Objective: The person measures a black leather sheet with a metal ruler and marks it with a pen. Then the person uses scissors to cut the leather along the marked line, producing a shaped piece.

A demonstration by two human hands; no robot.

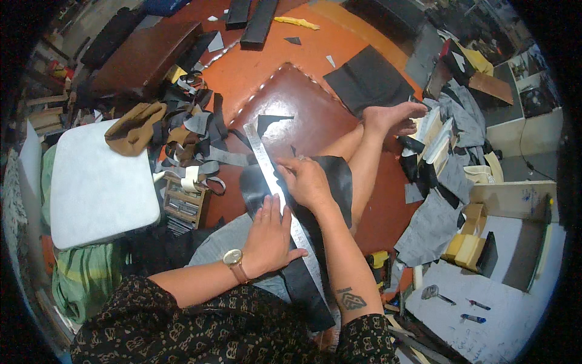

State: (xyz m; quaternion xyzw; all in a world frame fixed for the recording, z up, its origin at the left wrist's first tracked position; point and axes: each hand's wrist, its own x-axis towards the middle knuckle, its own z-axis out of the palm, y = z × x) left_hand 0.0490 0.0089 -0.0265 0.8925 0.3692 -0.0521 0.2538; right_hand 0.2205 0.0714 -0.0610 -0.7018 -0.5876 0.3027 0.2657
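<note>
- Apparently flat and outspread, the left hand (pixel 271 233) presses on the metal ruler (pixel 268 167), thumb over its near edge.
- The right hand (pixel 308 184) is partly curled, its fingertips at the ruler's right edge toward twelve o'clock; whether it grips anything small, I cannot tell.
- Beneath both lies the black sheet (pixel 337 177), mid-view across the legs; the ruler runs over it from eleven o'clock to five.
- Slipping looks like the main risk: the sheet seems smooth, and uneven pressure could swing the ruler's far end.
- A shift of the bare leg (pixel 364 164) at two o'clock could tilt or crease the sheet, since a lap gives soft backing.
- Loose strips (pixel 221 156) at ten o'clock lie near the ruler's far end and might snag it if it slid left.
</note>
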